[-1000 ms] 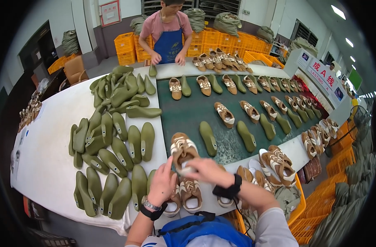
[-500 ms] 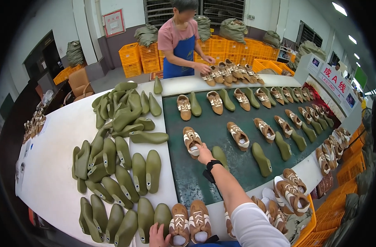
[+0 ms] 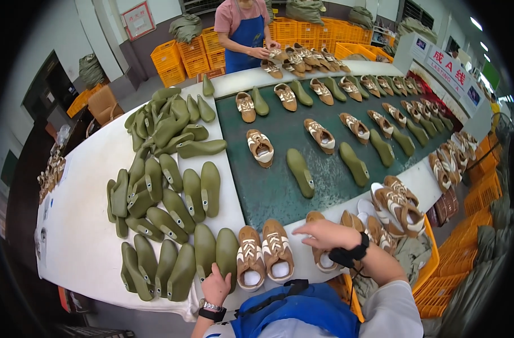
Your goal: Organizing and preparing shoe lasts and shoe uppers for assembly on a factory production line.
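Note:
My left hand [image 3: 216,288] is at the near edge of the white table, index finger and thumb apart. It touches the heel end of a green shoe last [image 3: 227,256]; a second last lies beside it. My right hand [image 3: 323,234], fingers stretched leftward, hovers over a brown sneaker with white stripes [image 3: 315,216] and partly hides it; no object shows in its fingers. Between my hands stand two brown sneakers, one left [image 3: 249,253] and one right [image 3: 278,245], toes pointing away from me. On the green surface another sneaker [image 3: 260,148] stands alone.
Many green lasts [image 3: 170,127] are heaped on the left part of the white table [image 3: 82,191]. Sneakers and lasts line the green surface [image 3: 268,197]. Across the table a person in a blue apron [image 3: 244,45] handles shoes. Orange crates [image 3: 462,250] stand at right.
My right hand has let go of the sneaker on the green surface and come back toward me, over the near-edge shoe. My left hand stays by the lasts. The view has tilted down.

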Available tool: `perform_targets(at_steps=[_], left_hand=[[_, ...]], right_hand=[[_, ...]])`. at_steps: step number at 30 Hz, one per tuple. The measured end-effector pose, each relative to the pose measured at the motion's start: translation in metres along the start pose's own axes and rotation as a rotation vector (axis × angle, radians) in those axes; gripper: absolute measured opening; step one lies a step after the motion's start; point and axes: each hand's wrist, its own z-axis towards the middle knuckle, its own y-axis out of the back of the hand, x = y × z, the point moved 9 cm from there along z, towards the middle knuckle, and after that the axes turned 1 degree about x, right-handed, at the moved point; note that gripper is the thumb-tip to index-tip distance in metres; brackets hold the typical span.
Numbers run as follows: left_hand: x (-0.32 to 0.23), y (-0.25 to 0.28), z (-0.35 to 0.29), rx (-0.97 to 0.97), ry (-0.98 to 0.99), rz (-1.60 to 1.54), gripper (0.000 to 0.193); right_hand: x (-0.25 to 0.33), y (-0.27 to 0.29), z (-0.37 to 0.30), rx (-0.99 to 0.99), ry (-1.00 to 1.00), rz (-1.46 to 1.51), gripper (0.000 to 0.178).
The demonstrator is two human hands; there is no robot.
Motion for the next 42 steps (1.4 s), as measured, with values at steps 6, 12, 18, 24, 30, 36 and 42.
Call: perform_targets(at_steps=[6, 12, 18, 24, 30, 36, 42], left_hand=[[0.054, -0.003, 0.049, 0.221, 0.203, -0.71, 0.058], [-0.08, 0.1, 0.126, -0.144, -0.275, -0.561, 0.044], [-0.156, 0.032, 0.229, -0.149, -0.264, -0.038, 0.042], [-0.149, -0.084, 0.247, 0.257, -0.177, 0.164, 0.044], [-0.127, -0.079, 0.237, 0.316, -0.191, -0.023, 0.051], [-0.096, -0.002, 0.146, 0.1, -0.397, -0.255, 0.048], [-0.062, -0.004, 0.029, 0.12, -0.374, -0.209, 0.059]], right_hand=[[0.034, -0.018, -0.087, -0.021, -0.138, 0.03, 0.033], [0.03, -0.08, -0.153, -0.021, -0.243, 0.137, 0.034], [0.023, -0.121, -0.191, -0.168, -0.445, 0.228, 0.035], [0.024, -0.117, -0.215, -0.329, -0.566, 0.255, 0.033], [0.022, -0.115, -0.192, -0.253, -0.462, 0.061, 0.03], [0.02, -0.088, -0.113, -0.092, -0.306, -0.042, 0.028], [0.025, -0.114, -0.033, -0.091, -0.073, 0.019, 0.03]])
